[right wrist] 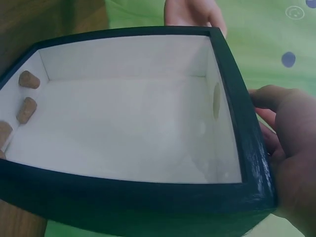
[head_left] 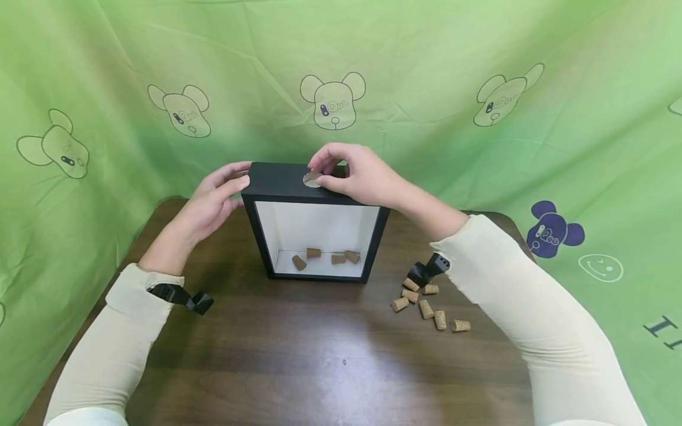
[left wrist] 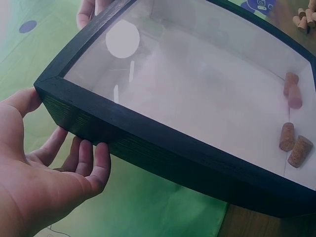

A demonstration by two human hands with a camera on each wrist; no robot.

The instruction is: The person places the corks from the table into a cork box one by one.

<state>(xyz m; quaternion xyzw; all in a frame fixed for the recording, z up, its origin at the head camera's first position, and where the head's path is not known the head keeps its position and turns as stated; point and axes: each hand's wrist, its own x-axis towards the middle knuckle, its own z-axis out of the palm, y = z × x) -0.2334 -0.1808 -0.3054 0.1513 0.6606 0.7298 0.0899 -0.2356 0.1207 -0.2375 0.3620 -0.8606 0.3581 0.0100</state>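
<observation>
A black-framed box with a white interior and a clear front stands upright on the table. Several corks lie on its floor. My left hand rests its thumb and fingertips against the box's upper left corner and side. Over the round hole in the box's top, my right hand holds its thumb and forefinger bent, a gap between their tips. No cork shows between them. From inside, the right wrist view shows the hole unblocked, with the right hand's fingers just outside it.
Several loose corks lie on the brown wooden table to the right of the box, below the right sleeve. A green curtain with printed bear heads hangs behind and at both sides.
</observation>
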